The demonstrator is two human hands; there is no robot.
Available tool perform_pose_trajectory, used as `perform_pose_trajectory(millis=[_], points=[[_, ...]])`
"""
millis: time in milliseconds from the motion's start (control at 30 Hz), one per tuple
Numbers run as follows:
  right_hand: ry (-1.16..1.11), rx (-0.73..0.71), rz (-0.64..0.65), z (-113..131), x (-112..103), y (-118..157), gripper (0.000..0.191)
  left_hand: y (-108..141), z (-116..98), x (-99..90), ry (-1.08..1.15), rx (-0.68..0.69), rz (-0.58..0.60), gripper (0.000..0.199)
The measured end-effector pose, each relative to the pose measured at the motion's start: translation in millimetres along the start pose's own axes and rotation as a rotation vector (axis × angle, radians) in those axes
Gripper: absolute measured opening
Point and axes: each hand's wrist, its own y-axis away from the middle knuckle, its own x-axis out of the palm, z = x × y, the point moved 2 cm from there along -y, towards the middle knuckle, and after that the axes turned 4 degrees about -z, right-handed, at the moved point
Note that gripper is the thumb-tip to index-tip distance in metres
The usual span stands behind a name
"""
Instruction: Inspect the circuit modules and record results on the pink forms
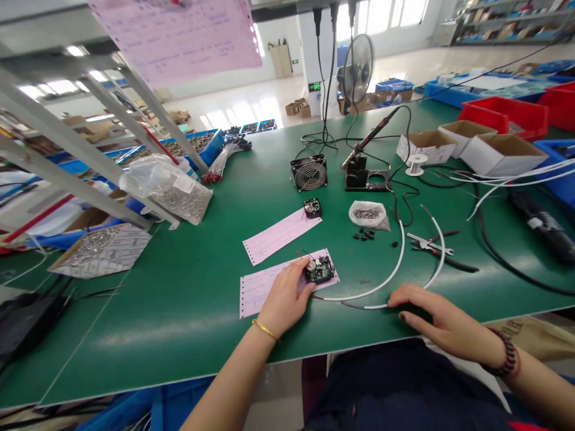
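My left hand (287,294) rests on the lower pink paper slip (258,293), its thumb and fingers against the left side of a small black circuit assembly (322,269). My right hand (433,314) lies near the front edge, thumb apart from the fingers, its fingertips at a white cable (376,307). Another white cable (359,296) curves between the hands, its stripped end close to my left fingers. A second circuit assembly (312,208) sits on the upper pink slip (281,236).
Behind are a small fan (309,173), a soldering iron (375,131) on its stand and a bag of small parts (368,214). Pliers (442,254) lie right, near white boxes (503,157). A bag of metal parts (184,194) stands left.
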Motion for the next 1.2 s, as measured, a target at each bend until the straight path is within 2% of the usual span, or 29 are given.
perform_pose_trajectory(millis=[233, 367, 467, 567, 767, 867, 933, 1067, 1200], points=[[-0.034, -0.036, -0.071, 1, 6, -5, 0.018, -11, 2, -2.3, -0.019, 0.005, 0.025, 0.049], [-0.055, -0.046, -0.146, 2, 4, -6, 0.017, -11, 9, -0.1, -0.013, -0.023, -0.009, 0.06], [0.06, 0.012, -0.345, -9, -15, -7, 0.019, -15, 16, 0.6, -0.004, -0.022, -0.009, 0.062], [0.25, 0.153, -0.522, -22, -48, -5, 0.021, -22, 18, -1.8, -0.001, 0.009, 0.014, 0.059], [0.536, 0.428, -0.391, -38, -99, -8, 0.023, -31, 11, -10.5, -0.028, 0.008, 0.089, 0.055], [0.593, 0.524, -0.354, -49, -113, -10, 0.017, -32, 13, -10.1, -0.07, 0.003, 0.107, 0.055], [0.61, 0.565, -0.322, -56, -117, -10, 0.014, -30, 17, -9.0, -0.082, 0.013, 0.078, 0.056], [0.572, 0.508, -0.298, -63, -116, -12, 0.02, -28, 25, -7.5, -0.066, 0.065, 0.017, 0.053], [0.519, 0.431, -0.371, -65, -107, -12, 0.032, -28, 35, -6.8, -0.034, 0.091, -0.006, 0.051]])
